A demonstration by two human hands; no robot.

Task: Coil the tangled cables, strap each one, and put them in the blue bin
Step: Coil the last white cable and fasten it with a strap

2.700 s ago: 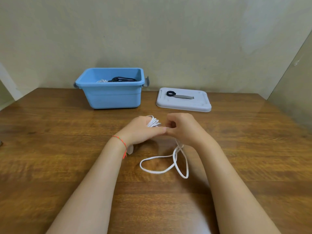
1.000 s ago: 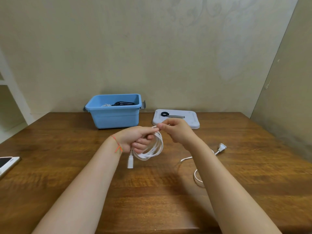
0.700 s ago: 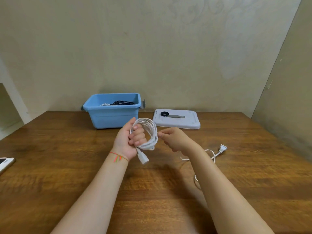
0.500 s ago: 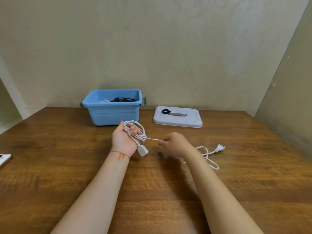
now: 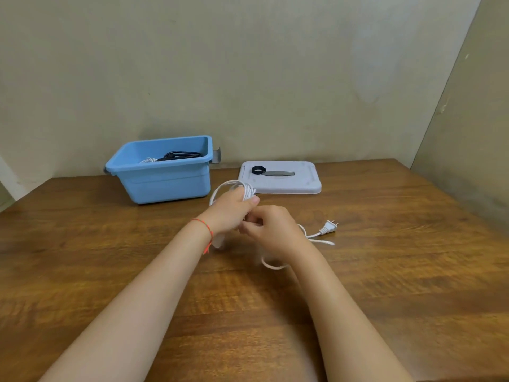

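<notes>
My left hand grips a bundle of white cable loops, which stick out above its fingers. My right hand is close against it, fingers curled on the cable's loose strand. The rest of the white cable trails right over the table to its plug. The blue bin stands at the back left with a black cable and a white coil inside. A black strap with a grey tail lies on the bin's white lid.
The wooden table ends at a beige wall behind the bin and lid. A second wall closes in at the right. A red thread bracelet circles my left wrist.
The hands have come together again: my right hand brought the strand back to my left hand. The loose cable on the table has grown shorter and the plug lies nearer.
</notes>
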